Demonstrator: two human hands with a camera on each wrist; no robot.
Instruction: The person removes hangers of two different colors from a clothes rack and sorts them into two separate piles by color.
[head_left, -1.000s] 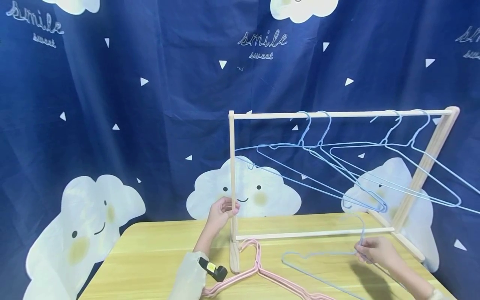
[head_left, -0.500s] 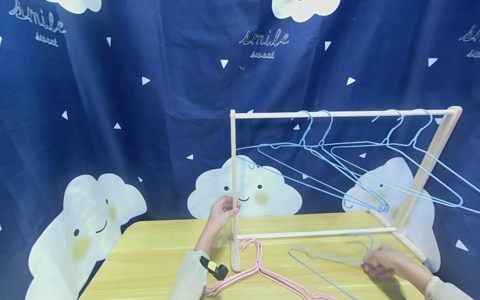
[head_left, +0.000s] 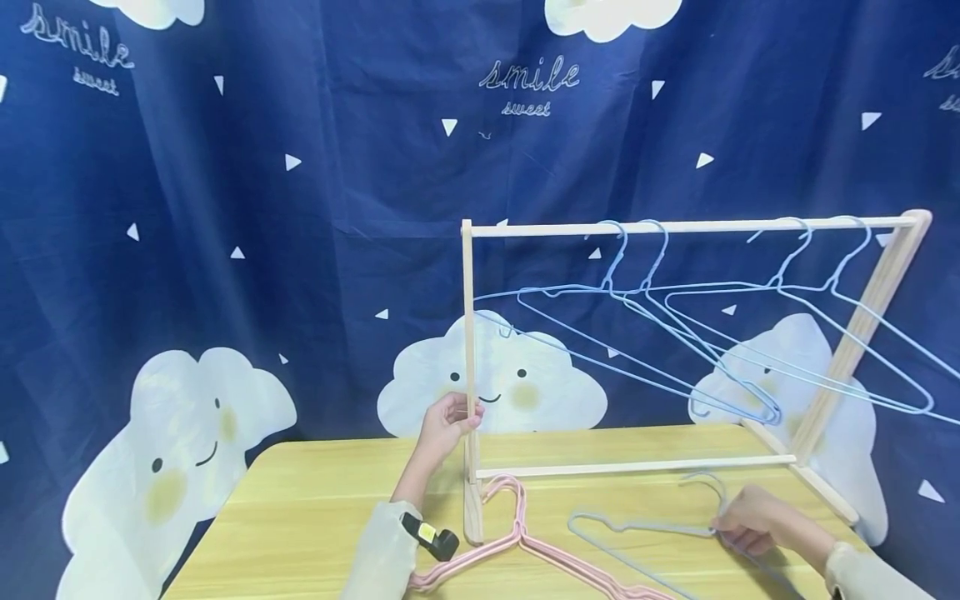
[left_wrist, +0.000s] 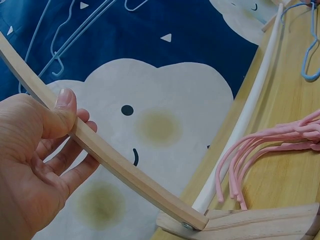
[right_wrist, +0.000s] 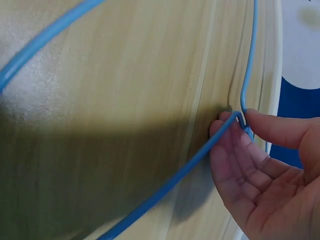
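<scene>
A small wooden clothes rack (head_left: 675, 227) stands on the yellow wooden table (head_left: 300, 517), with several blue wire hangers (head_left: 652, 325) hooked on its top rail. My left hand (head_left: 444, 425) grips the rack's left upright (left_wrist: 105, 155) between thumb and fingers. My right hand (head_left: 746, 518) pinches the neck of a loose blue hanger (head_left: 637, 529) just above the table, below the rack's bottom rail (head_left: 637, 467); in the right wrist view the fingertips (right_wrist: 235, 125) hold that blue hanger (right_wrist: 165, 177) where the hook meets the shoulders. Several pink hangers (head_left: 517, 542) lie on the table between my arms.
A dark blue curtain (head_left: 300, 208) with white clouds hangs right behind the table. The rack's foot (left_wrist: 250, 222) rests near the pink hanger hooks (left_wrist: 260, 150). The left half of the table is bare wood. A black band (head_left: 427, 537) sits on my left wrist.
My right hand has drawn the loose blue hanger a little to the right and lower, close to the tabletop. The left hand stays on the upright.
</scene>
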